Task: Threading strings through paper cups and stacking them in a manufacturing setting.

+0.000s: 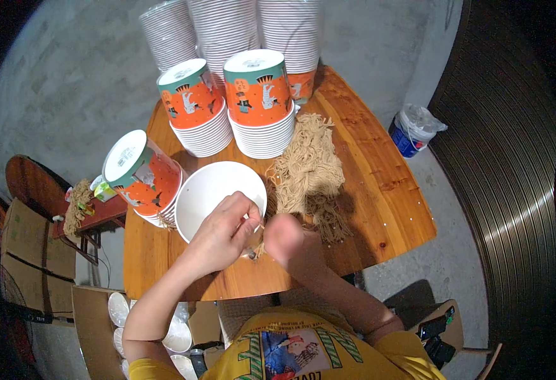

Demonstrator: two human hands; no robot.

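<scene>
A white paper bowl (pixel 211 190) is tilted up on the round wooden table (pixel 379 190), its opening facing me. My left hand (pixel 222 231) grips its near rim with the fingers pinched. My right hand (pixel 284 237) is closed just right of the bowl, pinching a small bunch of tan dried noodles. A large pile of the same noodles (pixel 306 168) lies right of the bowl. What sits between my two hands is partly hidden.
Stacks of orange and white paper bowls (pixel 262 104) stand behind, another stack (pixel 141 180) leans at the left, tall white stacks (pixel 227 25) at the back. Cardboard boxes with clear lids (pixel 116 310) sit below left; a white bucket (pixel 414 130) stands on the floor at right.
</scene>
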